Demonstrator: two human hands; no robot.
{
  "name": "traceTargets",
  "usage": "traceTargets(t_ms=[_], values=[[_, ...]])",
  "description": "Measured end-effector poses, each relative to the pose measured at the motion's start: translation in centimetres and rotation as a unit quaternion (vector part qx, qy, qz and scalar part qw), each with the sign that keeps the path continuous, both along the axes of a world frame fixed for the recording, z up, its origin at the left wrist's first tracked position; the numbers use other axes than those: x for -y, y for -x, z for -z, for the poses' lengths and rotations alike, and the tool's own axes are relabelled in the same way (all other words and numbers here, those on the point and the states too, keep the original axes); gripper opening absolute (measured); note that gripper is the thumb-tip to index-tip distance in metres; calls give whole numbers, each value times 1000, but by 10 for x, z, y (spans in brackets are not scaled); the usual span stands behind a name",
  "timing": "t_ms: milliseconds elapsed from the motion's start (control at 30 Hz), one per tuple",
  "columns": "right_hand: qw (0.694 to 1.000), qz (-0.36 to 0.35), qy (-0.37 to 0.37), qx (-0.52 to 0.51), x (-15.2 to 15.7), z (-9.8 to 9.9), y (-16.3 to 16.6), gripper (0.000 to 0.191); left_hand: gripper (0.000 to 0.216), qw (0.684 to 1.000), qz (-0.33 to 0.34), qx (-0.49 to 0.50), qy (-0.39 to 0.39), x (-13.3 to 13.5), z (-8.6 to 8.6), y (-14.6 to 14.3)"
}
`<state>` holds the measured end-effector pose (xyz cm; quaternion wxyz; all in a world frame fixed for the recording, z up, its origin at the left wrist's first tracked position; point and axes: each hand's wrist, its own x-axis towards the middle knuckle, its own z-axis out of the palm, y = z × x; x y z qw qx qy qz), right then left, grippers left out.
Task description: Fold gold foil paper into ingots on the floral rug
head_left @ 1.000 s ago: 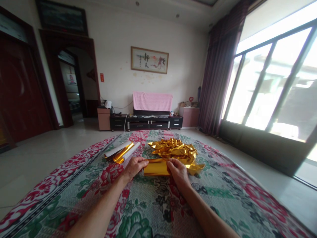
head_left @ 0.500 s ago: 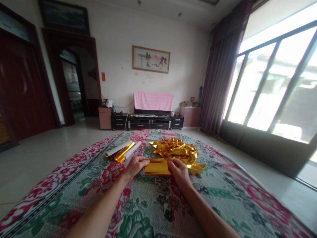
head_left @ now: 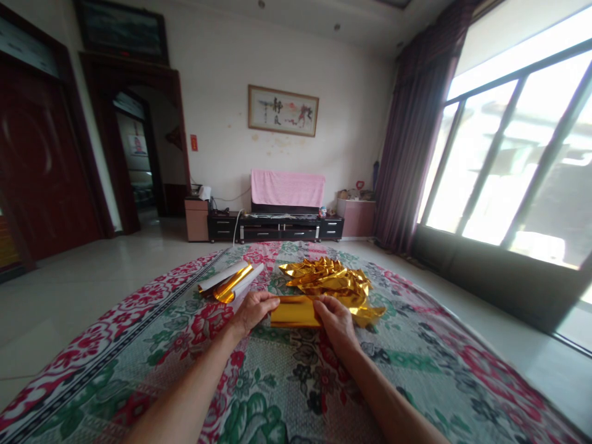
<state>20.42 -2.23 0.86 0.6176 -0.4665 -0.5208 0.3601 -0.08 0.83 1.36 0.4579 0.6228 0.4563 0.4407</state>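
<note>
A sheet of gold foil paper [head_left: 295,313] is stretched between my two hands, its shiny side facing me. My left hand [head_left: 253,310] pinches its upper left corner between thumb and fingers. At the upper right, my right hand [head_left: 337,317] grips the same sheet, closed on its edge. Just beyond lies a pile of folded gold foil pieces [head_left: 330,277], partly behind my right hand. Left of the pile, curled gold foil sheets [head_left: 231,282] with white backs rest on the tablecloth.
A round table carries a floral tablecloth [head_left: 259,401] in red, green and grey. Past it stands a low black cabinet [head_left: 268,233], with a pink cloth [head_left: 287,188] draped over something on top. A purple curtain [head_left: 402,135] and large windows [head_left: 499,154] are on the right.
Both hands keep the same hold on the gold foil sheet. Only a very slight shift of the whole view shows.
</note>
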Motion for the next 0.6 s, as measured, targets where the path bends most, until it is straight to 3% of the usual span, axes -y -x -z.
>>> traceTargets(t_ms=[600], values=[[1000,-3,-8,-3,4,-5,1,30,37,1000,3,2,-1,1,0,0]])
